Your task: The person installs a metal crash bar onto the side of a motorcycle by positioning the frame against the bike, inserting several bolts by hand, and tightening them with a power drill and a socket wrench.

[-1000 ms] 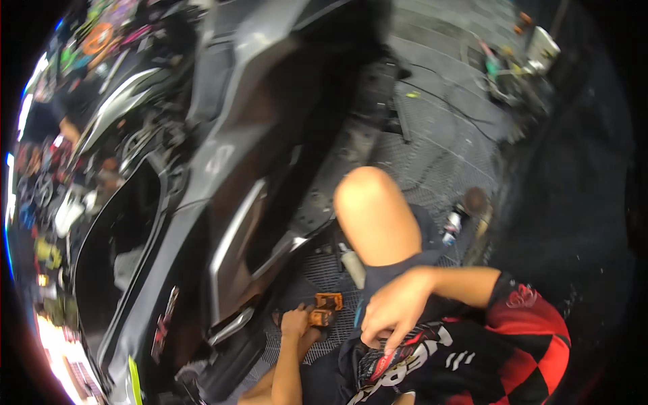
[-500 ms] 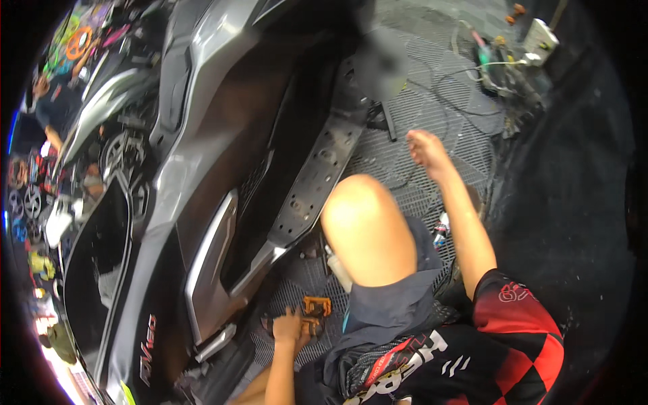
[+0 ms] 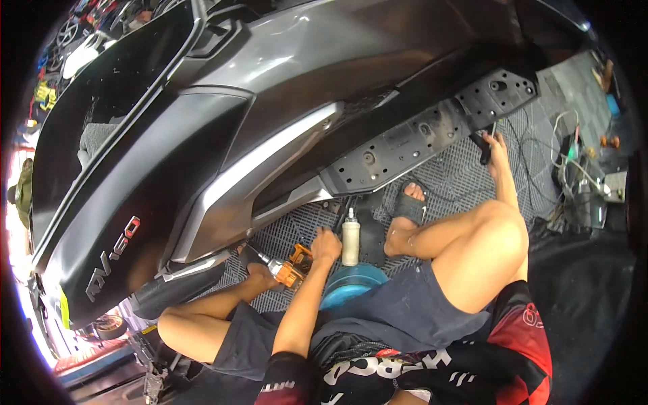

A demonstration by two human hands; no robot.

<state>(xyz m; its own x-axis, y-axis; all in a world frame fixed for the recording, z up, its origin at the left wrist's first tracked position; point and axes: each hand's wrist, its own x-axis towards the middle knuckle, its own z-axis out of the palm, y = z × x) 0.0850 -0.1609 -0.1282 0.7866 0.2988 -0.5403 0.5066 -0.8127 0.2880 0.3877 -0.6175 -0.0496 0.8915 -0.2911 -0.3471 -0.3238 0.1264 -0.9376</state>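
Beside the scooter [image 3: 270, 101], left hand [image 3: 326, 244] grips an orange drill [image 3: 291, 268].

My right hand [image 3: 498, 145] has gone from my lap out to the scooter's footboard [image 3: 432, 131], now gripping a black tool [image 3: 486, 143]; my view has swung, showing both legs.

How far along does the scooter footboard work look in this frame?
Done: the footboard is bare, its mounting holes exposed with no cover on it. In hand: the right hand holds a dark tool at the footboard's far end, while the left hand rests on an orange drill on the floor mat. Left: no cover panel is in view, so refitting has not started.
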